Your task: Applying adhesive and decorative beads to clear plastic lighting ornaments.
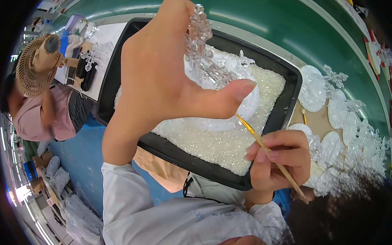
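My left hand [153, 76] is closed around a clear, faceted ornament [198, 49] and holds it tilted over the tray; the wrapped fingers are mostly hidden. The ornament's round white base [249, 105] shows behind my thumb. Between the thumb and fingers of my right hand [285, 158] is a thin paintbrush [281, 168] with a wooden handle. Its tip is close to the base, just below my left thumb; whether it touches cannot be made out. Beneath both hands lies a black tray [286, 115] filled with glittering whitish granules [201, 144].
Several clear ornaments on round white bases [312, 90] crowd the right side, with another brush [304, 117] among them. A green surface [261, 23] stretches behind the tray. At left are a beige fan [40, 63], a clear ornament [90, 59] and a person in pink [40, 113].
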Demonstrator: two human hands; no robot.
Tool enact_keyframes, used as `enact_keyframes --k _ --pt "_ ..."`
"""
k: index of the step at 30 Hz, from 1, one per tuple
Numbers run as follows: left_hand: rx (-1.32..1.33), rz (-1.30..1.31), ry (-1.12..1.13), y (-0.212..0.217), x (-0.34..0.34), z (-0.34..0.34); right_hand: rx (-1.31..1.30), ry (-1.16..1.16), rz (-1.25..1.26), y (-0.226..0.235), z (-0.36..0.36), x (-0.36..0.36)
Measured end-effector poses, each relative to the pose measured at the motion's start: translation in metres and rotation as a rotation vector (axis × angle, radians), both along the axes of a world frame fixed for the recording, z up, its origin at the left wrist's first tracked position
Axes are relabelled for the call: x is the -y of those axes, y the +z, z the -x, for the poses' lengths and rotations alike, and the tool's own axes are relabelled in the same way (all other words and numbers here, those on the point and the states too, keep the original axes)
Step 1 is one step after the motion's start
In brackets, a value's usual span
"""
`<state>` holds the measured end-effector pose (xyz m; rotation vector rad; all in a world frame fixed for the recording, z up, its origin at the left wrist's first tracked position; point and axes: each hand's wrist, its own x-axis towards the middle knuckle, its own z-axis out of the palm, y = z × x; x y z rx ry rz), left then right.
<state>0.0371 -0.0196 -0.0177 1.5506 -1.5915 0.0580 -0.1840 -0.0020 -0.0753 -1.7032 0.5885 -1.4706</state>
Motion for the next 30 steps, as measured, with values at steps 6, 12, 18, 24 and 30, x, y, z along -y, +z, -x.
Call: enact_keyframes --k 6,12,18,24,30 --pt "0.082 -0.032 -0.017 -0.003 0.002 0.0 0.015 0.001 0.158 -0.005 -0.006 0.007" --pt "0.197 0.048 -0.042 -0.003 0.003 0.0 0.094 0.008 0.169 -0.005 -0.008 0.007" --pt "0.209 0.016 -0.1 -0.001 0.002 -0.001 0.137 0.027 0.162 -0.006 -0.008 0.009" --pt "0.191 0.042 -0.193 -0.002 0.0 -0.012 0.188 -0.046 0.115 -0.006 -0.003 0.005" --pt "0.023 0.13 -0.291 -0.006 0.003 -0.004 0.054 0.033 0.087 -0.002 -0.003 0.007"
